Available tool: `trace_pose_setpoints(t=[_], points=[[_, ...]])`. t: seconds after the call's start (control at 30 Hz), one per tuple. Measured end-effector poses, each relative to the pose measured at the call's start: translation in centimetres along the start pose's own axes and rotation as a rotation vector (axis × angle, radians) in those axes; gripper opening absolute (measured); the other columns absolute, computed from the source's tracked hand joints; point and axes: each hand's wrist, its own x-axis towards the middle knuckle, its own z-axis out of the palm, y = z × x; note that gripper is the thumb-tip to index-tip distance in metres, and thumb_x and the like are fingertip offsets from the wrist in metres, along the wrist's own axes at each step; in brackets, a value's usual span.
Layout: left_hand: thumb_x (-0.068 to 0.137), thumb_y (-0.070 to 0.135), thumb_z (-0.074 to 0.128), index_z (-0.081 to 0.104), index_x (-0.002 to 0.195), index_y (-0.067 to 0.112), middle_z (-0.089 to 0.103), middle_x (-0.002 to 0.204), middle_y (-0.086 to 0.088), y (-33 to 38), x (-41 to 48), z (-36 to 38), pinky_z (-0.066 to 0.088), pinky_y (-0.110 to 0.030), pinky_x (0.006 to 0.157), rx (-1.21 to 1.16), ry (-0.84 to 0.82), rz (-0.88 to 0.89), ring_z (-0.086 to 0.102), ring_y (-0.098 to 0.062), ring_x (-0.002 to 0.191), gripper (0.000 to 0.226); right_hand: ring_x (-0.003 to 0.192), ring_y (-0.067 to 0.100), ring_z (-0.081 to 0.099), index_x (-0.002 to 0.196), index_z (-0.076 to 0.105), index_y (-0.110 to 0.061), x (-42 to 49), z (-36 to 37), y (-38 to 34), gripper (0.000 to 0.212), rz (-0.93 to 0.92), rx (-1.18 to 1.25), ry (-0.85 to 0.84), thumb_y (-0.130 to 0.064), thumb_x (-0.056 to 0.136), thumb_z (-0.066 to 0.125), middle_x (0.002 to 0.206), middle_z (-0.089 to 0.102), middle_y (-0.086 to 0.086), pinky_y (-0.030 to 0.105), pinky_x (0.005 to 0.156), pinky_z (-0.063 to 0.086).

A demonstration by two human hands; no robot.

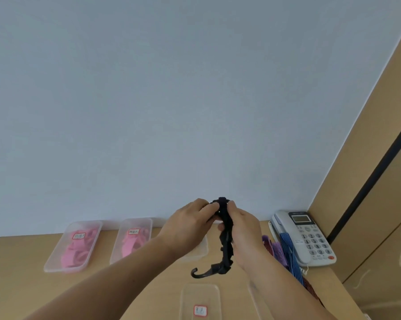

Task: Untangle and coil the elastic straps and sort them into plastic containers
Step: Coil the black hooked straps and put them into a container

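A black elastic strap (pixel 226 248) with a black hook at its lower end hangs in the air above the wooden desk (pixel 21 285). My left hand (pixel 188 225) pinches its bunched top from the left. My right hand (pixel 243 234) grips the strap just right of that, with the strap running down along its palm. Two clear plastic containers (pixel 56 257) (pixel 118 250) at the back left hold pink straps and carry labels. Another clear container (pixel 200 301) with a red-edged label sits near the front edge. A further clear container (pixel 201 250) is mostly hidden behind my left hand.
A grey desk telephone (pixel 308 236) stands at the back right against the wall. Blue, purple and red striped straps (pixel 287 252) lie tangled between the phone and my right arm. A wooden panel (pixel 368 169) borders the desk on the right.
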Motion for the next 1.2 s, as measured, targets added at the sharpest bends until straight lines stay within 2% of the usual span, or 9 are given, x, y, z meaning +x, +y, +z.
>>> trace_pose_setpoints(t=[0.17,0.3,0.47,0.6,0.73,0.9,1.03,1.1,1.2], points=[[0.080,0.048,0.065,0.045,0.131,0.030,0.071,0.102,-0.001,0.1,0.9,-1.3,0.053,-0.027,0.070,-0.953,-0.436,-0.762,0.069,-0.016,0.078,0.057,0.051,0.019,0.048,0.075,0.073,-0.015,0.2,-1.3,-0.3,0.033,-0.126,-0.037,-0.002,-0.034,0.096,0.057,0.060,0.062,0.003,0.030,0.048,0.037],[0.088,0.040,0.058,0.061,0.118,0.004,0.071,0.093,-0.013,-0.1,1.5,-2.3,0.052,-0.031,0.063,-1.280,-0.585,-0.868,0.064,-0.024,0.069,0.047,0.049,0.013,0.050,0.080,0.076,-0.023,-0.1,-1.4,-0.2,0.028,-0.180,-0.099,-0.047,-0.036,0.096,0.058,0.057,0.058,0.000,0.028,0.048,0.039],[0.097,0.027,0.060,0.068,0.094,0.011,0.069,0.084,0.001,0.5,1.4,-1.7,0.053,-0.027,0.066,-1.002,-0.511,-0.701,0.064,-0.014,0.068,0.019,0.066,0.029,0.056,0.092,0.068,0.008,-0.3,-1.0,0.4,0.047,-0.008,0.155,-0.056,-0.039,0.094,0.062,0.072,0.061,0.018,0.041,0.068,0.046],[0.097,0.027,0.058,0.063,0.082,0.026,0.063,0.065,0.018,0.6,1.3,-1.5,0.050,-0.019,0.063,-0.694,-0.425,-0.556,0.061,-0.003,0.060,0.015,0.057,0.020,0.064,0.095,0.067,0.007,-0.1,-1.1,0.7,0.044,0.156,0.309,-0.043,-0.038,0.092,0.065,0.071,0.067,0.015,0.030,0.055,0.053],[0.098,0.022,0.055,0.065,0.104,0.024,0.060,0.072,0.008,-0.8,0.7,-1.9,0.050,-0.024,0.068,-0.607,-0.415,-0.509,0.060,-0.003,0.064,0.012,0.047,0.012,0.054,0.084,0.072,-0.003,0.4,-2.0,0.3,0.030,0.180,0.219,-0.095,-0.033,0.089,0.070,0.064,0.064,0.008,0.023,0.047,0.046],[0.101,0.020,0.051,0.056,0.134,0.024,0.061,0.107,-0.002,-2.6,0.1,-2.3,0.048,-0.032,0.080,-0.224,-0.379,-0.213,0.059,-0.016,0.089,0.034,0.048,0.013,0.050,0.078,0.074,-0.004,1.0,-2.7,-0.4,0.036,0.226,0.154,-0.164,-0.040,0.085,0.071,0.064,0.062,0.008,0.025,0.051,0.043],[0.093,0.004,0.059,0.058,0.135,0.016,0.062,0.106,-0.011,-2.1,0.1,-1.8,0.054,-0.040,0.066,0.132,-0.273,-0.034,0.063,-0.030,0.086,0.044,0.047,0.015,0.044,0.074,0.066,-0.006,1.0,-2.1,0.2,0.032,0.086,0.000,-0.141,-0.035,0.082,0.076,0.059,0.055,0.006,0.027,0.049,0.040],[0.094,0.010,0.057,0.051,0.142,0.020,0.058,0.111,-0.005,-1.5,0.4,-1.6,0.053,-0.037,0.075,0.098,-0.277,-0.103,0.061,-0.027,0.094,0.050,0.049,0.017,0.043,0.071,0.068,-0.006,1.1,-1.9,0.5,0.026,-0.024,-0.005,-0.108,-0.027,0.084,0.075,0.055,0.052,0.006,0.029,0.057,0.043],[0.090,0.032,0.062,0.037,0.148,0.027,0.054,0.114,0.006,-1.2,0.9,-2.0,0.044,-0.023,0.088,-0.313,-0.480,-0.449,0.058,-0.014,0.102,0.063,0.056,0.018,0.049,0.082,0.077,-0.016,1.1,-2.3,0.1,0.009,-0.170,-0.070,-0.086,-0.023,0.086,0.074,0.054,0.055,0.003,0.032,0.068,0.048]])
